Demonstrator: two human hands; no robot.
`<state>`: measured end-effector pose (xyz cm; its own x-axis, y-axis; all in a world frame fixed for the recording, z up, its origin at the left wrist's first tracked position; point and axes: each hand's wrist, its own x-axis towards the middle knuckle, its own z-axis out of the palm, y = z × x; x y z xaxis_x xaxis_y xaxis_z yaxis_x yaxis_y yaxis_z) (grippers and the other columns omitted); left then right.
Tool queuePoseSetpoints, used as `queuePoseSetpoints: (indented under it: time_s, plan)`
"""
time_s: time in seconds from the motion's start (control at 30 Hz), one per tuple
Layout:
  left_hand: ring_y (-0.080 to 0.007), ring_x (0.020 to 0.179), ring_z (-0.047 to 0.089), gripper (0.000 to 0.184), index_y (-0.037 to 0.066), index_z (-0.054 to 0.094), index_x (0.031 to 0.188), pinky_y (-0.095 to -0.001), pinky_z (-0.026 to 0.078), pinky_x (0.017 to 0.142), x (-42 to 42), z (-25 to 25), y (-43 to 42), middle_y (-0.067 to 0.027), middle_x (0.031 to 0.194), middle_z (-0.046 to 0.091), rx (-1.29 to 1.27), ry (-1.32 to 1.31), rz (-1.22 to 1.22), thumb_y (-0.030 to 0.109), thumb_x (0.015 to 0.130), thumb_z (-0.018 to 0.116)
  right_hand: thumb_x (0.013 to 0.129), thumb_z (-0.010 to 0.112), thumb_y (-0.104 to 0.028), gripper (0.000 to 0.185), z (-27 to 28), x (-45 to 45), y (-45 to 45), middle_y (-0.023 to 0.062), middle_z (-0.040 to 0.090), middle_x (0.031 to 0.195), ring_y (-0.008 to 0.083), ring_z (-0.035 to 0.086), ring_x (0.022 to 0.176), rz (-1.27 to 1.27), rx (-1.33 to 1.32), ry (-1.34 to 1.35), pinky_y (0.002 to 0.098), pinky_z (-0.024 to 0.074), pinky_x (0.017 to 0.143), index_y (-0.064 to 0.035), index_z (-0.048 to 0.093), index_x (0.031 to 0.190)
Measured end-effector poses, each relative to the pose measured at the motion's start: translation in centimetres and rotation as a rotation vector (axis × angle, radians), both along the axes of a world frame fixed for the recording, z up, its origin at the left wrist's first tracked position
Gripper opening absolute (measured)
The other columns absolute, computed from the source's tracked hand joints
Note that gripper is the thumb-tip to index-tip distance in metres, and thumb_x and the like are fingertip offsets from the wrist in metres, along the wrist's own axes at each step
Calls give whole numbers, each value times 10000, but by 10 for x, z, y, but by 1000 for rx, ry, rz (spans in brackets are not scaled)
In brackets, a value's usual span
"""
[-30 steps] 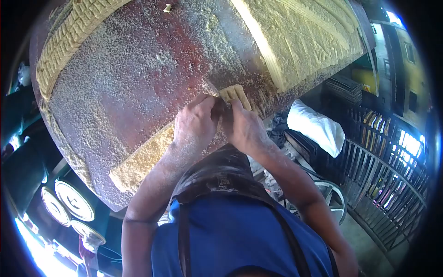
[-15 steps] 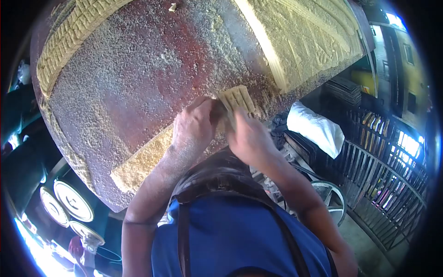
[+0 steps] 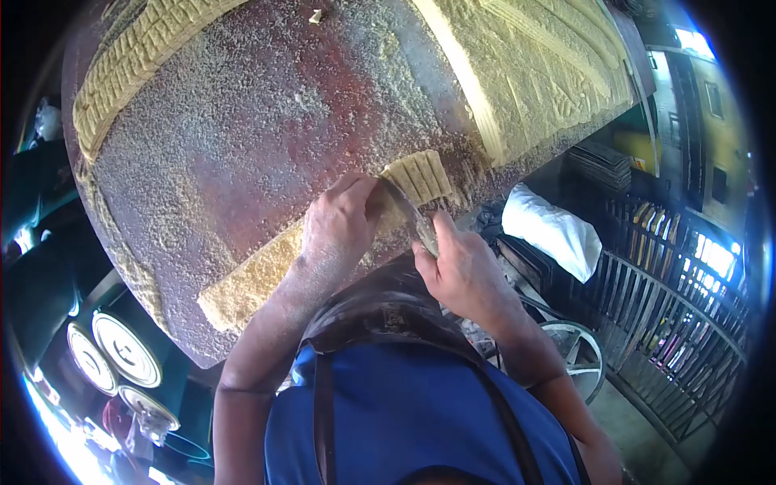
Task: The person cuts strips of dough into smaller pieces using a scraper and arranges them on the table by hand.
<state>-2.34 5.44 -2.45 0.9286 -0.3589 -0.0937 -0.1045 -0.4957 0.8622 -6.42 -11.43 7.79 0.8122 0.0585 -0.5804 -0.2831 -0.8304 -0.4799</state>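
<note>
My right hand (image 3: 465, 267) is closed round the handle of a knife (image 3: 410, 212), whose blade points up and left toward my other hand. My left hand (image 3: 341, 220) lies bent over the upper end of a long crumb-covered dough strip (image 3: 263, 279), its fingertips curled and partly hidden. Just right of the blade tip sit several narrow cut pieces (image 3: 418, 176), side by side on the dusted reddish table (image 3: 275, 153).
Rows of cut strips (image 3: 133, 61) curve along the table's far left edge. A wide yellow dough sheet (image 3: 541, 89) covers its right part. Beyond the edge are a white sack (image 3: 552, 230), a wheel (image 3: 575, 356), a metal rack (image 3: 679, 307) and round lids (image 3: 127, 349).
My right hand has moved down and right with the knife, baring the blade and more of the cut pieces. My left hand has stayed nearly in place on the strip.
</note>
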Motion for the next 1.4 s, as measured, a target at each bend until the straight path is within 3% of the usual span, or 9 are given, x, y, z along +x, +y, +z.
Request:
queuePoseSetpoints:
  time_s: [0.13,0.33,0.5,0.63,0.77,0.9,1.23,1.33,1.4]
  plan:
    - [-379,848,691,159,2,669,981,-444,564,740,4,12,0,-160,967,667,81,66,-27,27,825,685,914,620,-155,307,-65,15,12,291,654,763,498,667,776,9,-3,-101,564,532,697,32,442,1079]
    - [-319,915,717,237,26,689,1074,-403,572,771,-4,5,6,-123,1036,698,4,35,73,56,840,714,913,631,-163,321,-32,5,1,259,637,701,483,656,706,-33,68,-153,561,529,677,41,439,1072]
    - [-375,906,694,261,22,680,1079,-437,574,767,-4,4,14,-155,1058,685,19,8,13,46,821,698,927,616,-116,280,-18,-17,10,274,606,643,480,646,636,31,3,-167,510,506,539,67,444,1050]
    - [-376,906,692,232,16,674,1053,-445,568,765,-2,3,15,-153,1044,683,33,63,-36,33,821,685,917,626,-167,334,-1,-2,15,303,656,754,516,666,789,-26,53,51,586,534,706,24,440,1118]
    - [-322,903,718,196,40,696,1051,-395,576,770,-1,8,14,-125,1012,708,59,99,-9,33,855,690,903,636,-158,347,-82,11,22,303,649,741,509,669,774,2,50,-157,567,541,683,35,440,1114]
    - [-331,908,716,228,34,686,1063,-405,573,772,-7,4,19,-140,1027,697,18,8,51,19,835,686,900,637,-151,347,-62,6,9,266,629,680,476,661,672,89,74,-367,507,554,625,57,449,1104]
    - [-354,931,701,231,35,682,1054,-421,563,785,-8,4,31,-135,1041,690,21,15,-25,39,823,693,912,614,-167,375,8,-5,31,294,659,748,486,679,780,7,-24,97,563,544,716,62,441,1153]
    - [-356,903,699,203,45,682,1010,-424,561,753,-5,9,29,-139,1021,685,32,65,-25,1,813,665,890,637,-162,408,-76,4,39,289,668,768,487,679,805,14,-72,-66,564,542,731,51,438,1176]
    - [-367,900,695,185,31,670,999,-440,563,754,-6,9,29,-146,1010,676,33,52,-27,11,815,665,880,650,-158,429,-74,9,42,293,668,809,487,679,803,-14,-51,-47,565,543,731,38,432,1192]
